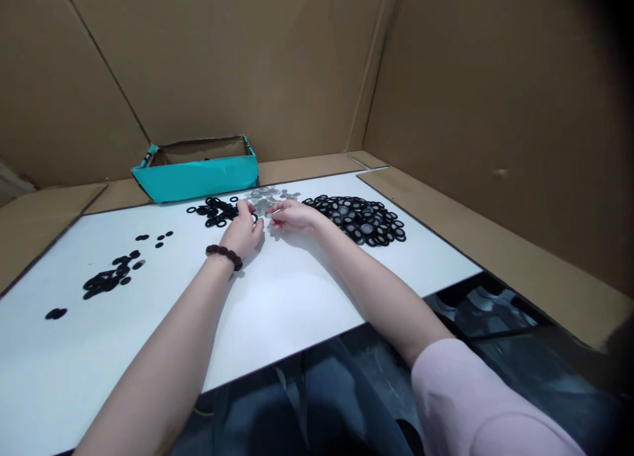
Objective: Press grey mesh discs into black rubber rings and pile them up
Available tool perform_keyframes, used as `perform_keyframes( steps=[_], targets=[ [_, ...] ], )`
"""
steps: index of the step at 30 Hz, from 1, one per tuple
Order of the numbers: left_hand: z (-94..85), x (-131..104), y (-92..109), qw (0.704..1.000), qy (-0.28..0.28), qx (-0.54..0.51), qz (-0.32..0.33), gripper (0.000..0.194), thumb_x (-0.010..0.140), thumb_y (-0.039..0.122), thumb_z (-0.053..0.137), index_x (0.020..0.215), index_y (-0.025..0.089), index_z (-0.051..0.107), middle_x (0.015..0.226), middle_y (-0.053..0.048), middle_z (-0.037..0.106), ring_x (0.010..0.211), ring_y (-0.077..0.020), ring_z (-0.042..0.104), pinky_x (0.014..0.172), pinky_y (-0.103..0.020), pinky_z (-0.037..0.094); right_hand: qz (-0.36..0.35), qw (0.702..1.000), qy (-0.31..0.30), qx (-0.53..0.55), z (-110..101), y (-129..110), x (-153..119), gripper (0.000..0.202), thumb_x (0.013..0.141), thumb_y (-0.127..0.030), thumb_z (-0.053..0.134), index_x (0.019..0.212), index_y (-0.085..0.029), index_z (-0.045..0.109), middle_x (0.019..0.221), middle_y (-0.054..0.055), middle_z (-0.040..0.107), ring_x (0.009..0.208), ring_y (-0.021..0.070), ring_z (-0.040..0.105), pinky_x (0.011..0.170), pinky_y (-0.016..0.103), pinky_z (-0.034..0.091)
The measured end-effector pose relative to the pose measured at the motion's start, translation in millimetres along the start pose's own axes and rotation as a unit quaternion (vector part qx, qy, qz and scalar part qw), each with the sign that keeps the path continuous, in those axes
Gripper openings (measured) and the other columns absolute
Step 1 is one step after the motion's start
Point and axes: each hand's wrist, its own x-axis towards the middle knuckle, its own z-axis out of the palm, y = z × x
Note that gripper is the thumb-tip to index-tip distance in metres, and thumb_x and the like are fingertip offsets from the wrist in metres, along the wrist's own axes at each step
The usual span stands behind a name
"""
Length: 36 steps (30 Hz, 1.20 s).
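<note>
My left hand, with a dark beaded band on the wrist, has its fingers closed round a black ring beside a small pile of black rings. Just to its right, my right hand has thumb and fingertips pinched together; whatever they hold is too small to make out. Behind both hands lie thin grey translucent discs. A large heap of black rings with grey centres spreads right of my right hand.
Black discs lie scattered on the left of the white board, with a few more near its left side. A turquoise-fronted box stands at the back. Tall cardboard walls rise behind and on the right.
</note>
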Motion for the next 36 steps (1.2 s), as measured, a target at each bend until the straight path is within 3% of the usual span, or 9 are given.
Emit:
perform_keyframes(
  steps=[6, 16, 21, 27, 31, 36],
  targets=[
    [4.2, -3, -1, 0.999, -0.014, -0.023, 0.017, 0.031, 0.086, 0.028, 0.041, 0.111, 0.010, 0.037, 0.087, -0.014, 0.060, 0.076, -0.0263, 0.061, 0.073, -0.040, 0.046, -0.006, 0.999, -0.039, 0.033, 0, 1, -1, 0.023, 0.085, 0.006, 0.039, 0.079, -0.013, 0.049, 0.054, -0.003, 0.049, 0.049, 0.0049, 0.048, 0.052, 0.012, 0.043],
    [6.8, -4, -2, 0.994, 0.001, -0.104, 0.011, 0.023, 0.082, 0.022, 0.045, 0.104, 0.015, 0.048, 0.097, -0.010, 0.060, 0.093, -0.0227, 0.057, 0.085, -0.039, 0.045, 0.004, 0.999, -0.038, 0.036, 1, 1, -5, 0.022, 0.087, 0.005, 0.041, 0.078, -0.013, 0.050, 0.054, -0.003, 0.051, 0.049, 0.0044, 0.049, 0.050, 0.011, 0.042],
    [7.1, -4, -3, 0.994, 0.003, -0.113, 0.013, 0.026, 0.079, 0.017, 0.046, 0.105, 0.016, 0.050, 0.094, -0.008, 0.060, 0.089, -0.0213, 0.058, 0.083, -0.037, 0.046, 0.005, 0.999, -0.043, 0.032, -4, 4, -2, 0.021, 0.086, 0.006, 0.043, 0.076, -0.011, 0.051, 0.056, -0.001, 0.053, 0.051, 0.0048, 0.051, 0.054, 0.013, 0.045],
    [8.0, -2, -4, 0.990, 0.029, -0.138, 0.008, 0.032, 0.076, 0.017, 0.052, 0.107, 0.016, 0.048, 0.082, -0.003, 0.059, 0.076, -0.0182, 0.058, 0.076, -0.034, 0.046, -0.013, 0.999, -0.042, 0.031, -10, 9, 2, 0.014, 0.085, 0.001, 0.051, 0.082, -0.012, 0.055, 0.059, -0.001, 0.055, 0.050, 0.0054, 0.052, 0.046, 0.013, 0.041],
    [10.7, 0, -6, 0.984, 0.018, -0.179, 0.002, 0.026, 0.075, 0.017, 0.052, 0.101, 0.016, 0.048, 0.082, -0.004, 0.060, 0.076, -0.0167, 0.058, 0.073, -0.032, 0.046, 0.002, 0.999, -0.037, 0.025, -10, 9, 3, 0.010, 0.083, -0.001, 0.057, 0.081, -0.011, 0.056, 0.058, 0.000, 0.057, 0.052, 0.0059, 0.054, 0.045, 0.013, 0.042],
    [8.4, -1, -4, 0.983, 0.002, -0.182, 0.039, 0.024, 0.075, 0.019, 0.052, 0.099, 0.017, 0.053, 0.081, -0.003, 0.060, 0.076, -0.0160, 0.058, 0.071, -0.030, 0.046, 0.023, 0.998, -0.054, -0.015, -12, 10, 4, 0.013, 0.085, -0.005, 0.057, 0.073, -0.009, 0.060, 0.053, 0.000, 0.055, 0.049, 0.0052, 0.051, 0.044, 0.013, 0.040]
  ],
)
